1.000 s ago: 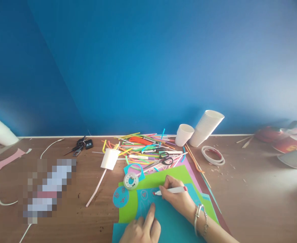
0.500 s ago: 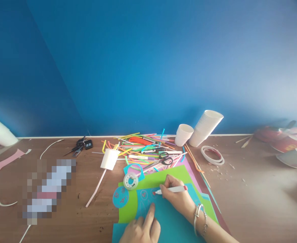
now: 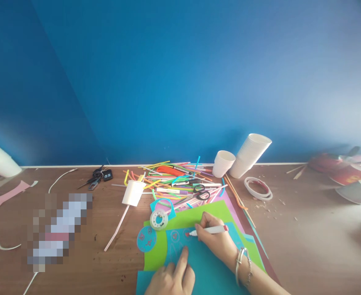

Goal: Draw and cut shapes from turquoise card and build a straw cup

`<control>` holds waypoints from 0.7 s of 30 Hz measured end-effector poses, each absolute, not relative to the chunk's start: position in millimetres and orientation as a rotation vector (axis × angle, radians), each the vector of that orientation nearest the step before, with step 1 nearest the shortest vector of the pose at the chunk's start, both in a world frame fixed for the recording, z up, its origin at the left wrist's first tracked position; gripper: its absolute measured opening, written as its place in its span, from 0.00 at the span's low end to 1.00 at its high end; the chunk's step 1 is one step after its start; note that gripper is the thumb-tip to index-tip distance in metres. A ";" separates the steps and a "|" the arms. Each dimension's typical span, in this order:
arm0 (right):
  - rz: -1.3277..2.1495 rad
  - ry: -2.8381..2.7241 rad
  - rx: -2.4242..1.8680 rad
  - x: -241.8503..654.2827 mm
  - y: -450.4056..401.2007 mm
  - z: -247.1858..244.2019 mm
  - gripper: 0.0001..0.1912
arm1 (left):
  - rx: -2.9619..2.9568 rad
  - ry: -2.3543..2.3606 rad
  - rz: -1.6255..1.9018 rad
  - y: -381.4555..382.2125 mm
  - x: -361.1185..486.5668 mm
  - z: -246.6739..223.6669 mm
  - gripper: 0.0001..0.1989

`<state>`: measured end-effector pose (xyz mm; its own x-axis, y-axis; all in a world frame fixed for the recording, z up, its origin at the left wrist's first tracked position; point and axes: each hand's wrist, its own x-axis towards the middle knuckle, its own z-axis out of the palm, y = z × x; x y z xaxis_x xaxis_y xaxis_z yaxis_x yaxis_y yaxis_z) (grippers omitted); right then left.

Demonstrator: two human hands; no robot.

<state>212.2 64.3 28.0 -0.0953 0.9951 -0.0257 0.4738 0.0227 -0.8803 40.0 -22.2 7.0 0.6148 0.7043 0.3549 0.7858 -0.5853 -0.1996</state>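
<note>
My right hand (image 3: pixel 213 237) is closed round a white marker (image 3: pixel 212 230) with a red end, its tip touching the blue paper (image 3: pixel 211 266). Small drawn circles with red hearts show on that paper near the tip. My left hand (image 3: pixel 172 278) presses on the same sheet, index finger stretched out and the other fingers curled, holding nothing. Green paper (image 3: pixel 157 256) lies under the blue sheet. To the left is a blue paper disc (image 3: pixel 146 239) with a face drawn in red. A roll of clear tape (image 3: pixel 159 220) rests on the green paper's upper left edge.
Behind the papers lies a pile of coloured straws (image 3: pixel 168 178) with black scissors (image 3: pixel 201 192). Stacked paper cups (image 3: pixel 250 155) stand near the wall. A cup with straws (image 3: pixel 133 193) and keys (image 3: pixel 98 176) are left; a white tape ring (image 3: pixel 258 188) is right.
</note>
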 end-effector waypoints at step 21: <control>1.115 -1.544 -1.481 214.7 66.2 31.6 0.13 | -2.514 -1.155 -0.224 -21.2 38.8 -2.6 0.08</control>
